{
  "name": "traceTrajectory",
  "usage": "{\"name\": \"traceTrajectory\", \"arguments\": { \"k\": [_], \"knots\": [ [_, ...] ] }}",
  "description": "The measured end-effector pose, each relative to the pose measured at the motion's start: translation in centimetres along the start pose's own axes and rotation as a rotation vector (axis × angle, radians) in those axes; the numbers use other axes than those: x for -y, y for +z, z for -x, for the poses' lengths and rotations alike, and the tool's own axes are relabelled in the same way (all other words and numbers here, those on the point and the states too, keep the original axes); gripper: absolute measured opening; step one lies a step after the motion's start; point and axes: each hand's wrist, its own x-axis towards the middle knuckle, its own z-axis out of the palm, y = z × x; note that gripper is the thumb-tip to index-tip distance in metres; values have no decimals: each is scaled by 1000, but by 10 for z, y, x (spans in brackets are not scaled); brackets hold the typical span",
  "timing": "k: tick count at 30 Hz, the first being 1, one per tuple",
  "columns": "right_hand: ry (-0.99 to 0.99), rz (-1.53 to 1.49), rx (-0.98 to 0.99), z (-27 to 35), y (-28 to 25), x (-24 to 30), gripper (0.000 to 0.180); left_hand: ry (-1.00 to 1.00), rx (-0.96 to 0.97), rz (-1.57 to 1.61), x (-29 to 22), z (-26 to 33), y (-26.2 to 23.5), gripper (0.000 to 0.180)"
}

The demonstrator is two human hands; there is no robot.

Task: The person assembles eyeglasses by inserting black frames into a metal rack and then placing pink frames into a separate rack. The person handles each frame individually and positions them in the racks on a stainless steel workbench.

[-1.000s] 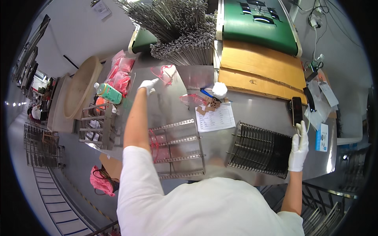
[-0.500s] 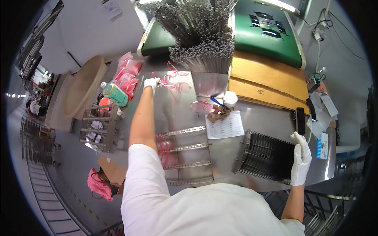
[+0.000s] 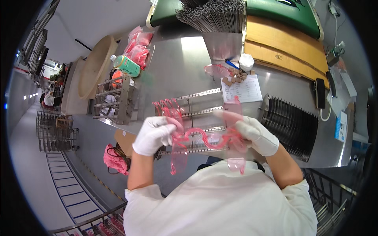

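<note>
My white-gloved left hand [image 3: 154, 135] and white-gloved right hand [image 3: 258, 135] hold a pink translucent plastic piece [image 3: 202, 135] between them, one at each end. Its middle is a wavy bar, and clear pink lobes hang below at both sides; it resembles moulded eyewear parts. Both hands are closed on it, with some fingertips hidden. Behind and under it lies a metal rack [image 3: 199, 94] of notched rails. More pink pieces [image 3: 167, 104] stand in the notches at the rack's left end, partly covered by what I hold.
A black slotted rack [image 3: 293, 126] sits to the right, near a phone [image 3: 320, 93]. Beyond are a written sheet [image 3: 246, 90], brown scraps [image 3: 235, 75] and another pink piece [image 3: 215, 70]. At left stand a green-labelled bottle [image 3: 126, 65], pink bags [image 3: 138, 51] and a smaller metal rack [image 3: 114, 98].
My left hand has come back from the pink pieces at the table's far side. My right hand has moved left from beside the black rack, and both now hold a pink piece.
</note>
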Motion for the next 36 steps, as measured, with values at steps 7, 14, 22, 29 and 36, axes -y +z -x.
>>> {"name": "traceTrajectory", "arguments": {
  "k": [7,14,22,29,36],
  "knots": [
    [52,-75,-22,38,16,3,56,80,123,159,46,14,29,29],
    [-10,-154,-152,56,16,-15,58,84,129,122,39,16,51,42],
    [-48,-230,-344,56,16,-48,57,90,94,67,29,23,71,41],
    [-3,89,-329,61,9,-43,39,-2,-42,-78,46,7,59,55],
    [-64,316,-465,62,2,-65,34,-49,-102,-23,58,8,54,55]
  ]
}}
